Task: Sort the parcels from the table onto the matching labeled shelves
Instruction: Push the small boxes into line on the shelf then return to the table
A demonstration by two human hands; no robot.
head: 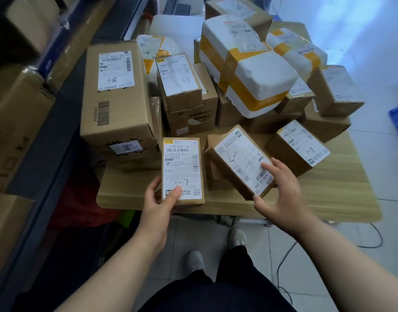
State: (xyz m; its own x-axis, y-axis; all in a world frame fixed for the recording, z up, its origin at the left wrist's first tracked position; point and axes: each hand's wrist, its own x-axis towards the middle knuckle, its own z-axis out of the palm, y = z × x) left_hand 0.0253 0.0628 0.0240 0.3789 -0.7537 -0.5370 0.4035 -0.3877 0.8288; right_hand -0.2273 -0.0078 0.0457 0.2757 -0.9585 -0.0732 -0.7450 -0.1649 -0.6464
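the left hand (pixel 158 201) is gripping a narrow parcel (pixel 182 163) marked 1-7 at the desk's (pixel 328 194) near edge, thumb lying on its label. just right of it, the right hand (pixel 281 192) is pinching a tilted parcel (pixel 236 154) by its near end. more boxes (pixel 245 70) are crowding the far side.

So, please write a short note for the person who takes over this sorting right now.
The left hand grips a small box marked 1-7 at the near edge of the table. The right hand holds a tilted box, also marked 1-7, beside it.
Done: cannot tell; neither box is on a shelf yet.
To do: both held boxes, then the pile behind, including the big carton marked 1-8 and the white foam box marked 1-7. The shelves stand on the left.
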